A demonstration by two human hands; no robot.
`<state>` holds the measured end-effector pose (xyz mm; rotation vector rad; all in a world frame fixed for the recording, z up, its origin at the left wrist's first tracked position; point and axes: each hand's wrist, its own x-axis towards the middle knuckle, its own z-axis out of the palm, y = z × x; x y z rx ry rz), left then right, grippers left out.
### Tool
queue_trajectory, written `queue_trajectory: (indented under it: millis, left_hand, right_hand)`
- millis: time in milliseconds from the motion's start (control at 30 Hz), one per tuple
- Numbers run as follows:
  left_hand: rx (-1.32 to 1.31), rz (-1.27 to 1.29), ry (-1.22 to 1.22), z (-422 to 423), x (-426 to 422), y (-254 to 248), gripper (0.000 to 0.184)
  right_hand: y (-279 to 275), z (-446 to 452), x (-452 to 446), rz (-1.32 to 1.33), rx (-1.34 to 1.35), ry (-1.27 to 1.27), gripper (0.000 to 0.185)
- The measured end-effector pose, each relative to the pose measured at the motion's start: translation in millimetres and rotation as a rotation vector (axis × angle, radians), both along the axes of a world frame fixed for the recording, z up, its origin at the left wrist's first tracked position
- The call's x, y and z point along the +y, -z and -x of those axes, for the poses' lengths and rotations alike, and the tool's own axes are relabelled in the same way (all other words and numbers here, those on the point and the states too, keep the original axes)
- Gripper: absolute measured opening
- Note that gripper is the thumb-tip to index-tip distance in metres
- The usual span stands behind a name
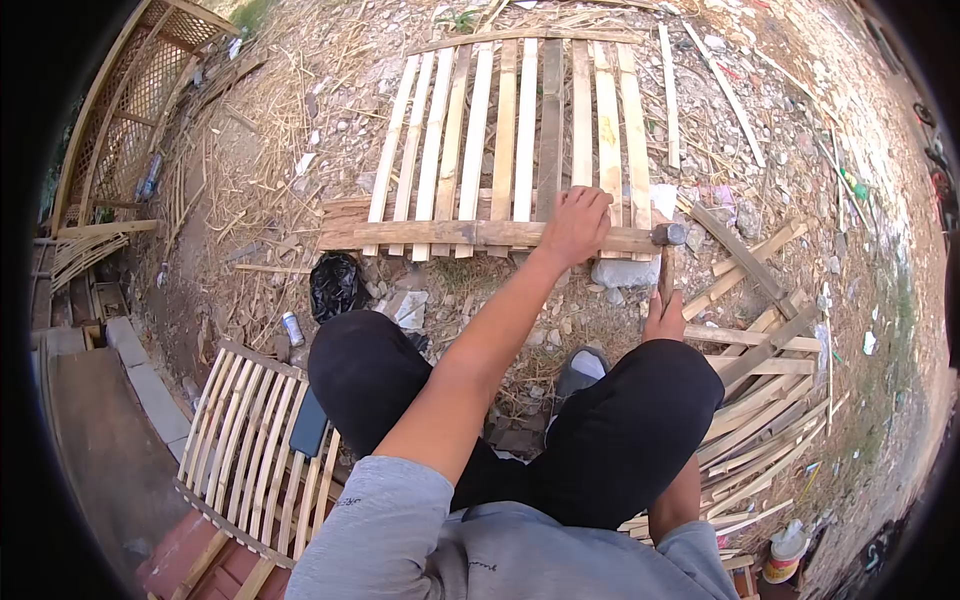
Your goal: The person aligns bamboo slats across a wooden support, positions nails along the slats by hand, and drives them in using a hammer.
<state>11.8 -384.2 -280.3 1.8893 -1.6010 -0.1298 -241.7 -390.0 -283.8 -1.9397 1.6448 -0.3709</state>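
A slatted wooden panel [525, 130] lies in front of me, its pale slats running away from me and one slat darker than the others. My left hand [580, 225] is closed over its near crossbar [400, 234], toward the right end, with the fingers curled down by the slats. In my right hand [663, 315] is a hammer [668, 270], held upright by its wooden handle. The hammer's dark head is beside the crossbar's right end; whether they touch I cannot tell. Under the near slat ends lies a rough wooden board [340, 222].
Left of my knees, a smaller slatted panel [250, 450] bears a dark blue phone [309, 425]. A black plastic bag [337, 287] and a can [292, 328] lie on the littered ground. At right are piled wood strips [765, 420] and a white tub [785, 555].
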Motion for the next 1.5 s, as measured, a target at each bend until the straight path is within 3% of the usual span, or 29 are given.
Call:
queue_trajectory:
  millis: [133, 333, 633, 733, 833, 933, 1033, 1167, 1367, 1467, 1500]
  left_hand:
    - [-0.209, -0.115, -0.122, -28, 10, -9, 0.039]
    - [-0.137, -0.21, -0.117, -61, 27, 1, 0.046]
    - [-0.173, -0.292, -0.077, -55, 31, -10, 0.051]
    - [-0.201, -0.317, -0.075, -53, 30, -10, 0.05]
    - [-0.21, -0.33, -0.085, -54, 30, -6, 0.048]
    - [-0.197, -0.346, -0.103, -53, 29, -8, 0.046]
    - [-0.201, -0.37, -0.103, -51, 29, -8, 0.045]
    - [-0.22, -0.373, -0.108, -51, 28, -10, 0.044]
    - [-0.231, -0.358, -0.124, -51, 28, -2, 0.044]
    - [-0.238, -0.351, -0.118, -51, 30, -6, 0.042]
    - [-0.246, -0.354, -0.115, -52, 30, -7, 0.042]
  right_hand:
    - [-7, -3, 0, -0.022, 0.019, 0.013, 0.049]
    - [-3, -2, 0, 0.024, -0.038, -0.006, 0.056]
    - [-25, -13, 11, 0.041, -0.049, 0.018, 0.032]
    - [-25, -11, 10, -0.089, -0.213, 0.107, 0.033]
    - [-13, 2, 13, 0.013, -0.281, 0.109, 0.034]
    - [-48, 3, 9, -0.185, -0.284, 0.165, 0.035]
    - [-81, -17, 13, 0.058, -0.095, -0.035, 0.035]
    - [-78, -16, 14, 0.041, 0.048, -0.079, 0.035]
    - [-160, -24, -12, 0.096, -0.221, -0.119, 0.04]
    - [-168, -18, -13, 0.042, -0.694, -0.126, 0.042]
    - [-151, -14, -11, 0.052, -0.65, -0.117, 0.041]
